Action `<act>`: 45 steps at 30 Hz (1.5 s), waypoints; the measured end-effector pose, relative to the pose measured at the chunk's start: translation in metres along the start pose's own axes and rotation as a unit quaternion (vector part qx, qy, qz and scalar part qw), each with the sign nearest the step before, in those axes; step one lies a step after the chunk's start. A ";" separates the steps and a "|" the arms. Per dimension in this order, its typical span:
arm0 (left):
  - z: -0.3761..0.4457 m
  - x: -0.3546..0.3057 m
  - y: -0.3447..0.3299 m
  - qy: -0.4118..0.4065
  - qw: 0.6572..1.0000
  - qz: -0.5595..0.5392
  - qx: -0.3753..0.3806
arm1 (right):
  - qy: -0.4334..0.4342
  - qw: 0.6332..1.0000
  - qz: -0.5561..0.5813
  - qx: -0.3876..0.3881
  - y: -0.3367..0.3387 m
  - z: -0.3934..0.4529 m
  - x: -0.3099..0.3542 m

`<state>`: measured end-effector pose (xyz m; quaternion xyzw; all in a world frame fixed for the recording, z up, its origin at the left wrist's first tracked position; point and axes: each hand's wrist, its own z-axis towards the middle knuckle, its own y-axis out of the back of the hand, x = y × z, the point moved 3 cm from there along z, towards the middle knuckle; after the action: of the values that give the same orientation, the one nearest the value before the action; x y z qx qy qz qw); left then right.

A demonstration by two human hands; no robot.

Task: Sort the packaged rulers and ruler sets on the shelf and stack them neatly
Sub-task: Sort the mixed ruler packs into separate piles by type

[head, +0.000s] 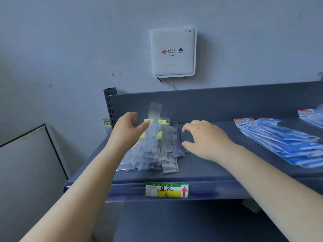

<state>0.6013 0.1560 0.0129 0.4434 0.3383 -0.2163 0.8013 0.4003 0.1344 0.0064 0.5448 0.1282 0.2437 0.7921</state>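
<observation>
A loose heap of clear-packaged rulers with yellow header tags lies on the left part of the grey shelf. My left hand hovers over the heap's left side, thumb and fingers apart, its thumb tip at one clear sleeve that stands up from the heap; whether it holds that sleeve is unclear. My right hand is just right of the heap, fingers curved and spread above the shelf, holding nothing. A fanned pile of blue-and-white packaged ruler sets lies at the right.
More blue packages sit at the far right by the shelf's back panel. A green-yellow price label marks the front edge. A white WiFi box hangs on the wall above. A framed board leans at the left.
</observation>
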 end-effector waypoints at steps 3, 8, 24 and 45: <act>0.007 -0.002 -0.010 -0.086 0.987 0.136 0.011 | -0.031 0.999 -0.031 -0.006 0.000 -0.002 -0.006; 0.000 -0.033 -0.044 -0.188 0.932 0.306 0.039 | -0.064 0.994 -0.080 -0.024 0.010 -0.013 -0.028; -0.113 -0.224 -0.230 -0.355 0.877 0.320 0.058 | -0.157 0.973 -0.168 -0.022 0.084 -0.159 -0.225; -0.157 -0.377 -0.447 -0.414 0.837 0.298 0.200 | -0.330 0.943 0.035 -0.020 0.106 -0.270 -0.477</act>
<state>0.0021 0.0787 -0.0220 0.5423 -0.2239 -0.1931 0.7865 -0.1564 0.1299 -0.0263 0.5825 -0.1645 0.0804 0.7919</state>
